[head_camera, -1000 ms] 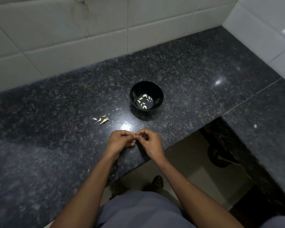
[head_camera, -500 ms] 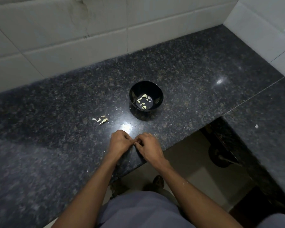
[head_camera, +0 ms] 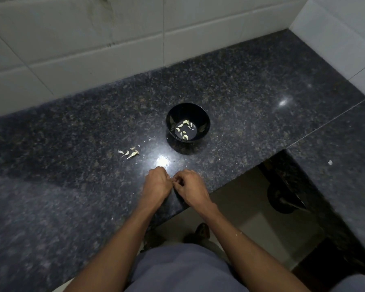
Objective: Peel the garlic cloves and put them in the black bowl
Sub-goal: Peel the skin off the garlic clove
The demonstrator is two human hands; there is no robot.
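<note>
The left hand [head_camera: 157, 185] and right hand [head_camera: 191, 189] meet fingertip to fingertip over the tabletop [head_camera: 72, 197] edge, fingers curled as if pinching one clove, though it is too small to make out. Slippery skin could let it pop free and drop to the floor beyond the edge. Unpeeled garlic cloves [head_camera: 130, 153] lie further out, near the black bowl [head_camera: 204, 120] holding peeled ones

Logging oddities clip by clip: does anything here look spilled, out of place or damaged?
Nothing damaged. Small pale flecks lie scattered on the counter near the black bowl, and one white scrap sits alone on the right-hand slab. The garlic cloves left of the bowl lie in a tidy cluster.
</note>
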